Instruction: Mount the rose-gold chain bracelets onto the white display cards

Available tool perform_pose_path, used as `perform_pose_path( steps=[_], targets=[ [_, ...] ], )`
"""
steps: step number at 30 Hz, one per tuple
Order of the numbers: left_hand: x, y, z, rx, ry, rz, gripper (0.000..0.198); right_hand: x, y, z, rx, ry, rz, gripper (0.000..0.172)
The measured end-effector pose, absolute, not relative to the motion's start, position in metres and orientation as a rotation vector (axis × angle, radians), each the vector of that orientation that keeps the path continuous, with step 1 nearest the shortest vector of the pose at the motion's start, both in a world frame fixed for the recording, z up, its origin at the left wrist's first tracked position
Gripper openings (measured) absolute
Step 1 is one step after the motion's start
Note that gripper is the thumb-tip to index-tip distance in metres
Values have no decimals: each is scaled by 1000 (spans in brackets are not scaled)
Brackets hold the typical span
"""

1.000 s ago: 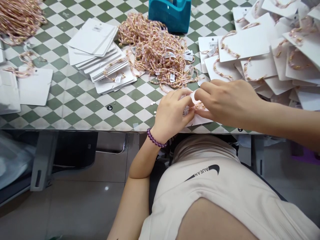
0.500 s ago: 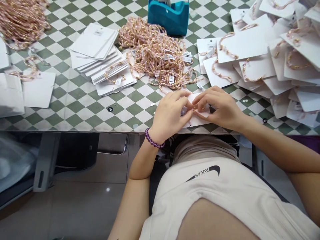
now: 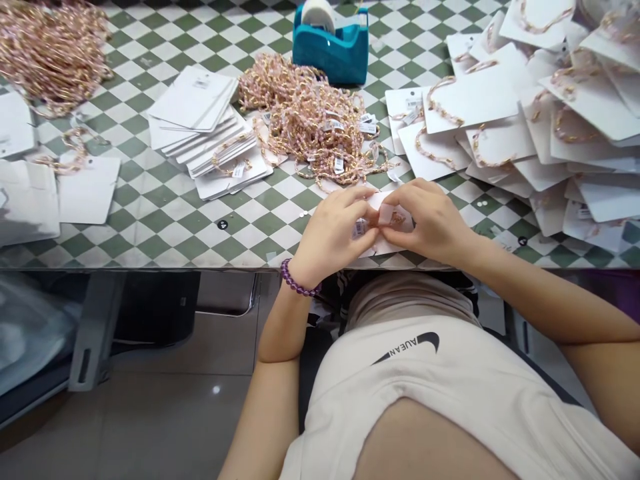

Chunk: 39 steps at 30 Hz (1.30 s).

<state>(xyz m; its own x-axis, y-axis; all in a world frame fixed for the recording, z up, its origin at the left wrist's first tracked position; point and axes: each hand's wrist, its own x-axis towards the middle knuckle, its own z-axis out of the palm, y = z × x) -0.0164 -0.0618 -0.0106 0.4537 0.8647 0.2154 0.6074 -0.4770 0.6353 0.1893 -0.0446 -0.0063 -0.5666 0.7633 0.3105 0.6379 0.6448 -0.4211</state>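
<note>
My left hand [image 3: 333,233], with a purple bead bracelet [image 3: 296,279] on its wrist, and my right hand [image 3: 425,223] meet at the table's front edge. Both pinch a white display card [image 3: 387,243] between them. A pink-and-gold beaded bracelet [image 3: 399,218] lies on the card, partly hidden by my fingers. A small pale strip of tape [image 3: 386,215] sits under my right fingertips, and a small price tag [image 3: 360,229] shows beside my left fingers. Just beyond my hands lies a tangled heap of tagged beaded bracelets [image 3: 313,123].
On the green-and-white checkered table [image 3: 165,230] stand a teal tape dispenser [image 3: 330,50], stacked blank cards [image 3: 200,117], and many carded bracelets [image 3: 480,117] at the right. Another bead heap [image 3: 50,60] lies top left. Below the table edge is a tiled floor.
My hands have drawn closer together over the card, with my right hand moved left from the card pile. A pale strip of tape now shows on the card. The camera view has shifted slightly.
</note>
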Motion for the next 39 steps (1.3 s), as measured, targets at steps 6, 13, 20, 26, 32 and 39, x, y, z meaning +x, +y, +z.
perform_pose_path(
  steps=[6, 13, 20, 26, 32, 39],
  targets=[
    [-17, -62, -9, 2209, 1243, 724, 8, 192, -40, -7, -1033, -2398, 404, 8],
    [-14, -63, -13, 2175, 1253, 813, 7, 199, -34, -15, -861, -2377, 383, 13],
    [-14, -63, -16, 2157, 1237, 862, 8, 199, -34, -14, -931, -2407, 335, 19],
    [-12, -64, -15, 2160, 1265, 868, 7, 199, -35, -10, -989, -2390, 410, 17],
    [-8, -66, -16, 2176, 1307, 906, 8, 199, -30, -9, -1087, -2323, 543, 17],
    [-6, -67, -15, 2157, 1341, 905, 6, 196, -31, -5, -1192, -2367, 518, 18]
  ],
)
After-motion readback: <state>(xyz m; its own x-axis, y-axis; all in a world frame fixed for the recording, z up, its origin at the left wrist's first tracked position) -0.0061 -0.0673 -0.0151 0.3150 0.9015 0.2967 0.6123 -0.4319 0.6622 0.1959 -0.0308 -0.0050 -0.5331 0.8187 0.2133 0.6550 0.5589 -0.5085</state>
